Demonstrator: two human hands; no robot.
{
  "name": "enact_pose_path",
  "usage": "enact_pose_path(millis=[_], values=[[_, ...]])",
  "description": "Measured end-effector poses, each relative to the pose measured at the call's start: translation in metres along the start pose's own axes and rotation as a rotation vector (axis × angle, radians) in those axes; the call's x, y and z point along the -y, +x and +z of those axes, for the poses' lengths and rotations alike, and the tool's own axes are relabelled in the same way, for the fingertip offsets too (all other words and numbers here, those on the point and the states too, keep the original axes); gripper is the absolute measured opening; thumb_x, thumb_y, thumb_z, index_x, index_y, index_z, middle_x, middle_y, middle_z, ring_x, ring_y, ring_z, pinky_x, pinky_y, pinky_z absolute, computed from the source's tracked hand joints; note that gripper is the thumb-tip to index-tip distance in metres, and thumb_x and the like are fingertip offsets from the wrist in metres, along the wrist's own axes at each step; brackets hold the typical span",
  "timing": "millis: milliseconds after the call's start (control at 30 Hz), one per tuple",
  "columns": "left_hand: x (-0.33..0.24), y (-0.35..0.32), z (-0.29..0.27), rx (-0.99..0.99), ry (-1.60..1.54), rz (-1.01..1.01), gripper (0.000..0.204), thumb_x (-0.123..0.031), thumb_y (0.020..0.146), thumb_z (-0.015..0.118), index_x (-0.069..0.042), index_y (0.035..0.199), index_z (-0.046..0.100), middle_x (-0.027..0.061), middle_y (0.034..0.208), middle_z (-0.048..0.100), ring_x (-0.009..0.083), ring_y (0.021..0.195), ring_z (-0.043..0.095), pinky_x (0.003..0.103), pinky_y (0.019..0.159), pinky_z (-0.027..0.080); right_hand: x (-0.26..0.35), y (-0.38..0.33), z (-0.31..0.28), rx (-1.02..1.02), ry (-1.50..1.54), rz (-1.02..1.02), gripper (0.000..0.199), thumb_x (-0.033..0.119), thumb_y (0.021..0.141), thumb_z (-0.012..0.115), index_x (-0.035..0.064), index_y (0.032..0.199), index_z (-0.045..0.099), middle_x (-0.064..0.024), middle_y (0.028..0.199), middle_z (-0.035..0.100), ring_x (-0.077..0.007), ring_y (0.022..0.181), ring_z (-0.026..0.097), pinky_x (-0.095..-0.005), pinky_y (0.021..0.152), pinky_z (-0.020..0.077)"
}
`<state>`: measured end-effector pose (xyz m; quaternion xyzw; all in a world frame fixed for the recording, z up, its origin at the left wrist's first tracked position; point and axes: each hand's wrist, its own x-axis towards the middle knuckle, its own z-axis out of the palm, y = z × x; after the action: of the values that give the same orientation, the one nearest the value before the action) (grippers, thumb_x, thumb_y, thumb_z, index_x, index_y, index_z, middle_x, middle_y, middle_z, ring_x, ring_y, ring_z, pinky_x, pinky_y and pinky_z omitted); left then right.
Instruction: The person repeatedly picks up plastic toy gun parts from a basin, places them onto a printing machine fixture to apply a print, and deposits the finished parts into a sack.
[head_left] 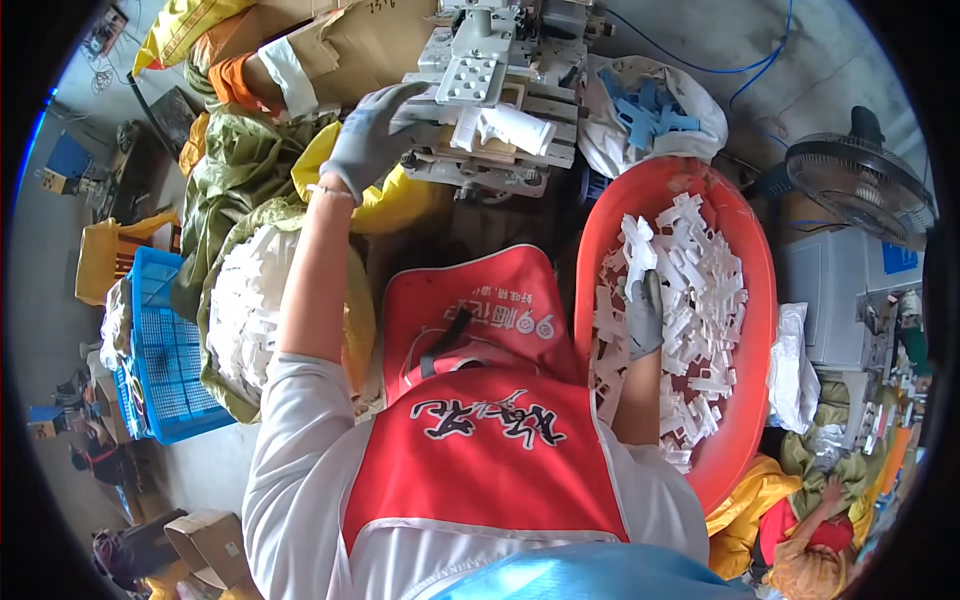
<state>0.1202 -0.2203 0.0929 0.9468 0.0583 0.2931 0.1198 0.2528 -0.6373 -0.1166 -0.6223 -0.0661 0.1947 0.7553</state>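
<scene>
My left hand (368, 138), in a grey glove, rests its fingers on the left side of a small grey bench machine (497, 75), beside a white plastic part (515, 127) lying on the machine's wooden fixture. My right hand (643, 315), also gloved, reaches into a red plastic basin (745, 250) heaped with several white plastic parts (700, 290). Its fingers are closed around one white part (637, 255) at the top of the pile. I wear a red apron over a white shirt.
A green sack (240, 310) full of white parts sits at my left, next to a blue crate (165, 350). A white bag of blue parts (650, 115) lies behind the basin. A black fan (860, 180) and a grey machine stand at right. Cardboard boxes lie about.
</scene>
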Motion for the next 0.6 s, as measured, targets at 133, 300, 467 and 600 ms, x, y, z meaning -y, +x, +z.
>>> enact_pose_path(millis=[133, 300, 467, 600], values=[[-0.001, 0.02, 0.01, 0.156, -0.346, -0.129, 0.055, -0.019, 0.074, 0.073, -0.006, 0.123, 0.053, 0.0156, 0.11, 0.062, 0.0287, 0.094, 0.064, 0.036, 0.081, 0.05, 0.003, 0.002, -0.015, 0.059, -0.071, -0.077, 0.051, 0.027, 0.097, 0.047, 0.0018, 0.139, 0.033, -0.0075, 0.121, 0.052, -0.0143, 0.1, 0.054, -0.0283, 0.086, 0.0445], [0.004, 0.027, 0.017, 0.167, -0.31, -0.131, 0.044, -0.016, 0.075, 0.072, -0.006, 0.116, 0.059, 0.0152, 0.094, 0.067, 0.0245, 0.087, 0.066, 0.034, 0.078, 0.051, 0.004, 0.007, -0.02, 0.027, -0.046, -0.074, 0.05, 0.029, 0.097, 0.048, 0.003, 0.138, 0.035, -0.0066, 0.12, 0.053, -0.014, 0.1, 0.054, -0.0292, 0.087, 0.0444], [0.006, 0.019, 0.026, 0.059, -0.501, -0.227, 0.039, -0.016, 0.075, 0.071, -0.006, 0.111, 0.06, 0.0131, 0.097, 0.067, 0.0239, 0.087, 0.066, 0.033, 0.077, 0.05, 0.071, 0.015, 0.036, 0.165, 0.127, -0.176, 0.045, 0.024, 0.096, 0.048, 0.0019, 0.134, 0.039, -0.0076, 0.123, 0.052, -0.0154, 0.107, 0.053, -0.0317, 0.091, 0.0437], [-0.003, 0.007, 0.005, -0.037, -0.458, -0.188, 0.037, -0.016, 0.075, 0.07, -0.003, 0.109, 0.061, 0.0111, 0.098, 0.067, 0.0204, 0.088, 0.066, 0.031, 0.078, 0.05, 0.119, 0.046, 0.083, 0.179, -0.123, -0.356, 0.04, 0.016, 0.094, 0.051, -0.0002, 0.13, 0.044, -0.008, 0.123, 0.052, -0.0154, 0.106, 0.055, -0.0307, 0.092, 0.0446]])
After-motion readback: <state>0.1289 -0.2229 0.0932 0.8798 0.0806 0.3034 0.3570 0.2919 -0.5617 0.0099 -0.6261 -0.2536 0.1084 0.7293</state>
